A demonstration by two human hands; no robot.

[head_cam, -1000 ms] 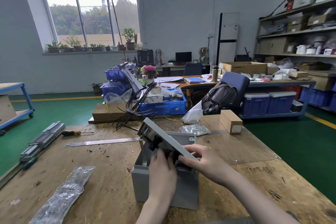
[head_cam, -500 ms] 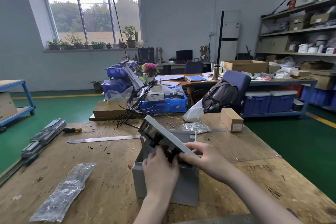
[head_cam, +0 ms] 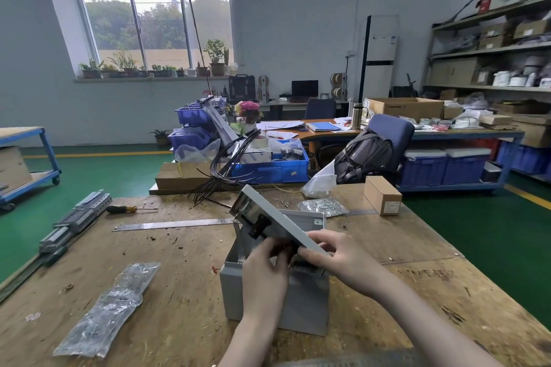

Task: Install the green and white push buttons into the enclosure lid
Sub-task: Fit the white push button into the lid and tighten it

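Note:
The grey enclosure lid [head_cam: 269, 208] is tilted up on edge over the open grey enclosure box [head_cam: 304, 304] on the wooden workbench. A black push-button body [head_cam: 260, 225] sticks out of the lid's underside. My right hand [head_cam: 337, 256] grips the lid's near end, thumb and fingers pinching its edge. My left hand [head_cam: 267, 271] is under the lid, fingers closed around a second button part that they mostly hide. Button colours cannot be seen from this side.
A steel ruler [head_cam: 170, 225] and a screwdriver [head_cam: 128, 209] lie at the left, with DIN rails [head_cam: 74, 220] beyond. A plastic bag of parts [head_cam: 110, 307] lies front left. A bag of screws [head_cam: 323, 206] and a small cardboard box [head_cam: 383, 199] sit behind the enclosure.
My left hand has risen a little closer under the lid. The lid and my right hand stay about where they were; the camera has shifted slightly.

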